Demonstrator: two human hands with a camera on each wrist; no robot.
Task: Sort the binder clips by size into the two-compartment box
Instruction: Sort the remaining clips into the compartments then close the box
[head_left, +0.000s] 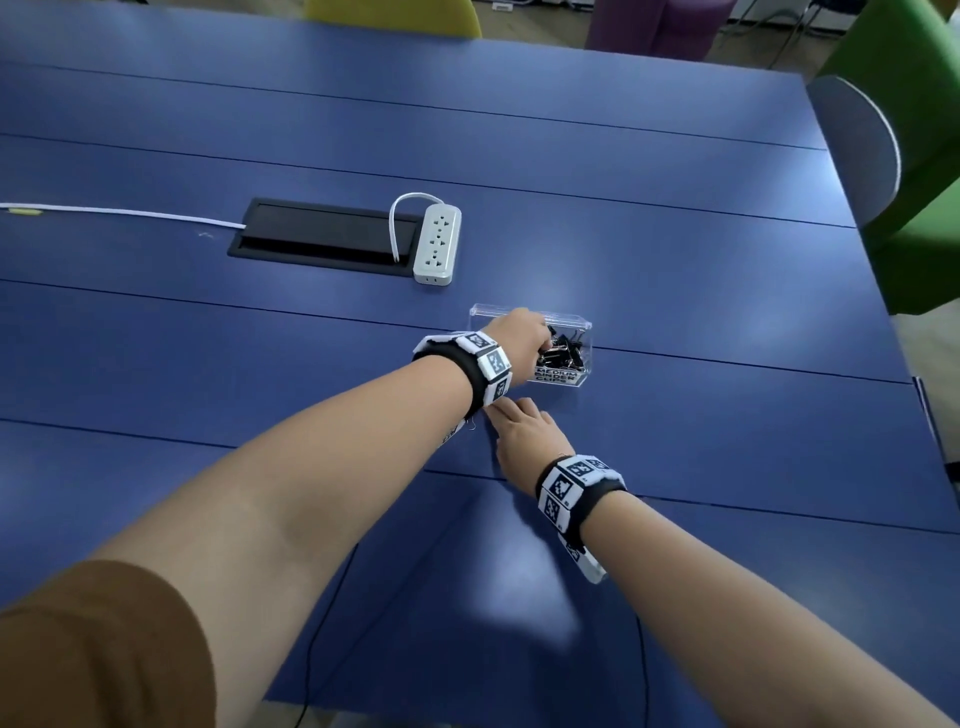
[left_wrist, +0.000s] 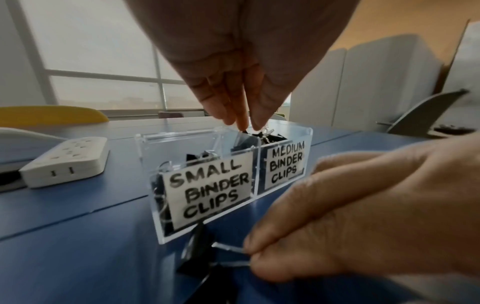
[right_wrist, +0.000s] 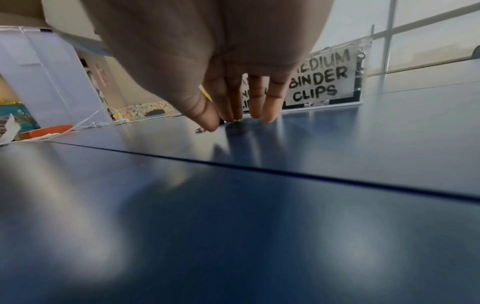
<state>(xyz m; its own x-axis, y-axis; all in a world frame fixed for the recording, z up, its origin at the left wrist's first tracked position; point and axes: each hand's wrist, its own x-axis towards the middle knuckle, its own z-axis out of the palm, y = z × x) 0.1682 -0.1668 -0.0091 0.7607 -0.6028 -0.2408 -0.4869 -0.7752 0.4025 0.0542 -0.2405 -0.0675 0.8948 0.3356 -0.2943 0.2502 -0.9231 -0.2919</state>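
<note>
Clear acrylic forms the two-compartment box (left_wrist: 228, 185) that sits on the blue table (head_left: 675, 260) in front of me, a little beyond both my hands. Two handwritten paper labels face me on its front wall: "SMALL BINDER CLIPS" (left_wrist: 207, 191) on the left compartment and "MEDIUM BINDER CLIPS" (left_wrist: 285, 164) on the right. Black binder clips with silver wire handles lie in both compartments. My left hand (head_left: 519, 338) reaches over the top of the box, fingers pointing down and drawn together, and the fingertips (left_wrist: 242, 123) pinch a black clip (left_wrist: 240, 137) just above the divider between the two compartments; I cannot tell which side it is over. My right hand (head_left: 524, 431) rests low on the table just in front of the box, near the small side, thumb and fingers closed on the silver handles of another black binder clip (left_wrist: 200, 253) that lies on the tabletop touching the foot of the box. Both my wrists wear black bands with white square marker tiles. Farther back and to my left, a white power strip (head_left: 438, 244) lies beside a black cable hatch (head_left: 322, 234) set into the table, its white cord looping into the hatch. A green chair (head_left: 914, 156) stands at the far right corner.
</note>
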